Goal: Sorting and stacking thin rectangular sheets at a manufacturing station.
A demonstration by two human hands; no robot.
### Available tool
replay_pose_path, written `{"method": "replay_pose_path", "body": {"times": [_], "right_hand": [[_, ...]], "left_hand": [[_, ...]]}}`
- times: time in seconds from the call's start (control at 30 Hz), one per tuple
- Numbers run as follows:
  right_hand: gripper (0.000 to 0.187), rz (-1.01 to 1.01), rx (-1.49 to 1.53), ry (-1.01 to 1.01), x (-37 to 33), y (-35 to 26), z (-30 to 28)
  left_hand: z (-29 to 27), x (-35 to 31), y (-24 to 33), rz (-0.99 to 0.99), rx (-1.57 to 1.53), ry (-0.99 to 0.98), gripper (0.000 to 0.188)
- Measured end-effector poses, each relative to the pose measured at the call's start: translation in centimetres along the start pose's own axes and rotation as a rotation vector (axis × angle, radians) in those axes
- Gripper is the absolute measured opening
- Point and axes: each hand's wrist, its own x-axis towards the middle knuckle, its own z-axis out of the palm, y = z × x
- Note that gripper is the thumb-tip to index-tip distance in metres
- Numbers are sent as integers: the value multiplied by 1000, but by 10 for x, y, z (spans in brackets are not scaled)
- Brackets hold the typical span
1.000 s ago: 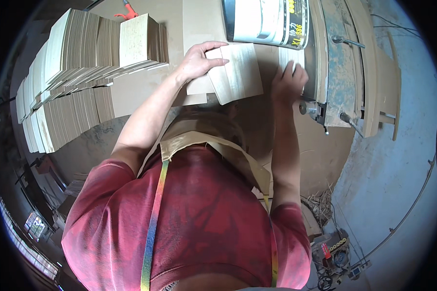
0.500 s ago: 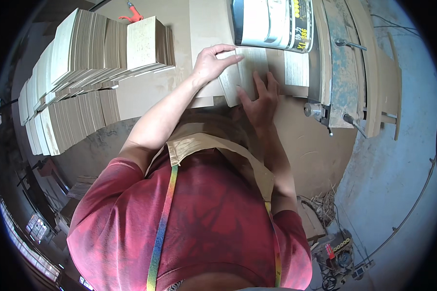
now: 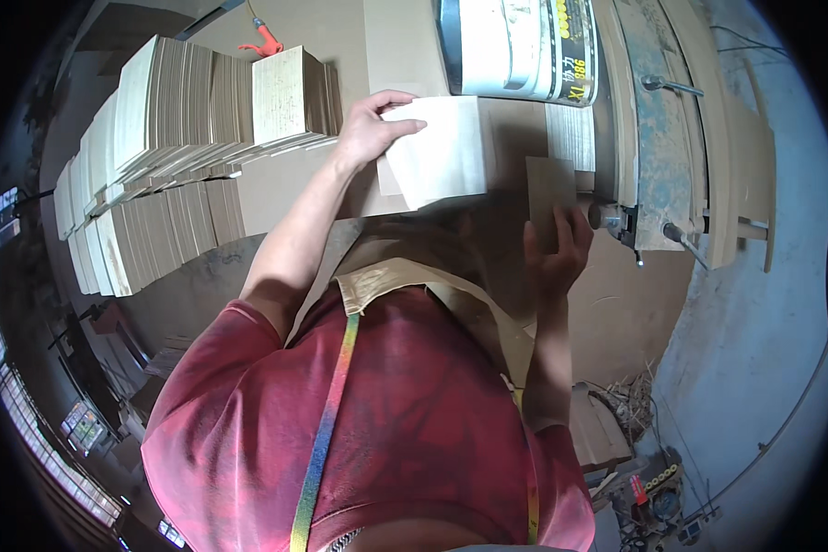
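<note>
Pale thin wooden boards (image 3: 446, 147) lie slightly fanned on the table in front of me. My left hand (image 3: 374, 133) grips them at their left edge, thumb on top and fingers round the far side. Off to the right, my right hand (image 3: 559, 250) holds a single thin rectangular board (image 3: 551, 184) by its near end, fingers on one side and thumb on the other. That board is in shade and apart from the fanned ones. More pale boards (image 3: 570, 138) lie beyond it, partly hidden by a large bucket.
The large white and black bucket (image 3: 515, 51) is just beyond the boards. Tall rows of stacked boards (image 3: 179, 101) fill the left side. A red-handled air blow gun (image 3: 265, 41) lies behind them. At right is a worn machine bed (image 3: 658, 120) with protruding clamp handles.
My right hand has left the boards under my left hand and moved right, now with one board in it. The left hand remains on the fanned boards.
</note>
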Motion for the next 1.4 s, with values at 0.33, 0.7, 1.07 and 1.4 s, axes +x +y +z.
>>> {"method": "replay_pose_path", "body": {"times": [0.33, 0.7, 1.07, 1.4], "right_hand": [[54, 14, -79, 56, 0, 7, 25], [54, -50, -70, 82, 8, -41, 52], [57, -89, 60, 134, 40, -42, 72], [48, -52, -237, 96, 59, -22, 93]], "left_hand": [[4, -3, 40, 771, 672, 404, 39], [64, 141, 170, 1222, 1051, -85, 57], [58, 125, 149, 1263, 797, 341, 72], [-27, -20, 5, -46, 618, 352, 107]]}}
